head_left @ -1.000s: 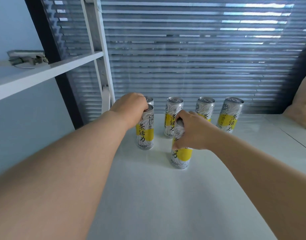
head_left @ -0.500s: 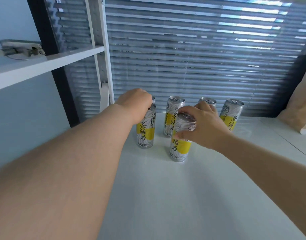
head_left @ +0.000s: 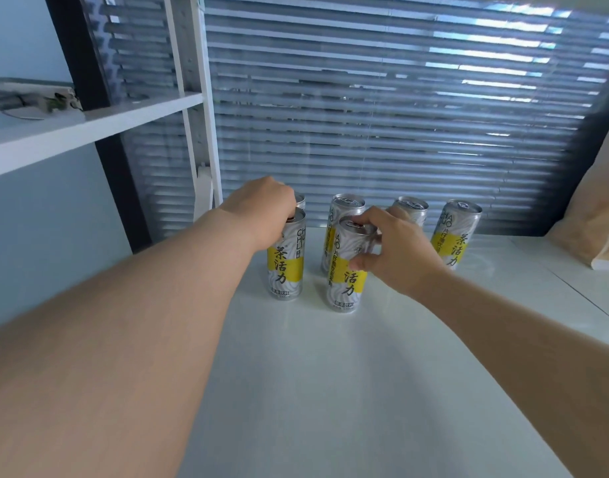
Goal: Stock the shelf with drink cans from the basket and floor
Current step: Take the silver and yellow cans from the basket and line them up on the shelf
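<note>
Several tall silver cans with yellow labels stand upright on the white shelf [head_left: 330, 391]. My left hand [head_left: 261, 212] grips the top of the front left can [head_left: 286, 267]; another can behind it is mostly hidden. My right hand [head_left: 396, 250] grips the upper part of the front middle can [head_left: 346, 284], thumb on its side and fingers over the rim. Behind stand a can [head_left: 337, 215], a can [head_left: 411, 208] partly hidden by my right hand, and a far right can [head_left: 456, 232].
Closed grey blinds [head_left: 382, 115] run behind the cans. A white upright post [head_left: 199, 98] and a higher white shelf board [head_left: 72, 132] are on the left. A beige bag [head_left: 596, 219] lies at the right edge.
My right hand has pushed its can a little farther back toward the row and shifted its grip from over the top to the can's side. My left hand has stayed on its can.
</note>
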Demonstrator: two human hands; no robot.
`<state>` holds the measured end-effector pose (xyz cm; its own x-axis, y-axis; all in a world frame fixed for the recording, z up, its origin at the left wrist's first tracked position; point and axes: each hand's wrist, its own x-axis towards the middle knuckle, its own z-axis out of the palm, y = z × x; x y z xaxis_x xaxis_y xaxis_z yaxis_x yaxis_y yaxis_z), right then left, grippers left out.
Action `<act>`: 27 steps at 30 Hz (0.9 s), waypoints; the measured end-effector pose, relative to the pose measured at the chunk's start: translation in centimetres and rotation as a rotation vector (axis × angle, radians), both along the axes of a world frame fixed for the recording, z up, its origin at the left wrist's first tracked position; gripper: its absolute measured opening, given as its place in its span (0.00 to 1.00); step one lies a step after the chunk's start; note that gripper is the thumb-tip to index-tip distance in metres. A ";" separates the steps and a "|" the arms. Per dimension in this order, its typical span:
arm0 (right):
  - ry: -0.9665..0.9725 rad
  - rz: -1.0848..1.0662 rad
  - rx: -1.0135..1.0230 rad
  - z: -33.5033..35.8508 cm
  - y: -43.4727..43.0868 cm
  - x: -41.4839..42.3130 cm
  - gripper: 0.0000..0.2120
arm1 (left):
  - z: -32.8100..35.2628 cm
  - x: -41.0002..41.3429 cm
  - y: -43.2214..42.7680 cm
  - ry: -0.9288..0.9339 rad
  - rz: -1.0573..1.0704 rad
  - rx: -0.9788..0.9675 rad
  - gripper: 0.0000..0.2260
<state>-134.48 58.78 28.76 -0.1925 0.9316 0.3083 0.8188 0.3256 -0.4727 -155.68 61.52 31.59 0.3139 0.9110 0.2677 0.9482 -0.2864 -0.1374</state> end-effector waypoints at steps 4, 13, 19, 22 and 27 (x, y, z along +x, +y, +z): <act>-0.001 -0.056 0.029 -0.1 0.3 -0.3 0.30 | 0.2 0.2 -0.1 0.022 -0.004 -0.004 0.10; -0.013 -0.108 0.049 -0.6 0.9 -1.1 0.28 | 0.2 0.2 -0.2 0.019 0.000 -0.010 0.11; 0.006 -0.122 0.050 -1.0 0.9 -1.1 0.27 | 0.2 0.2 -0.4 0.020 -0.008 0.009 0.11; 0.032 -0.118 0.042 -1.1 0.9 -1.2 0.27 | 0.2 0.2 -0.4 0.019 -0.009 0.014 0.11; 0.059 -0.129 0.020 -1.9 0.5 -1.3 0.28 | 0.1 0.4 -0.6 -0.001 0.000 0.011 0.12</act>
<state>-135.79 59.24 26.82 -0.0528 0.9410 0.3342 0.8252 0.2296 -0.5160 -155.26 60.93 31.64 0.3134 0.9080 0.2779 0.9484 -0.2846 -0.1397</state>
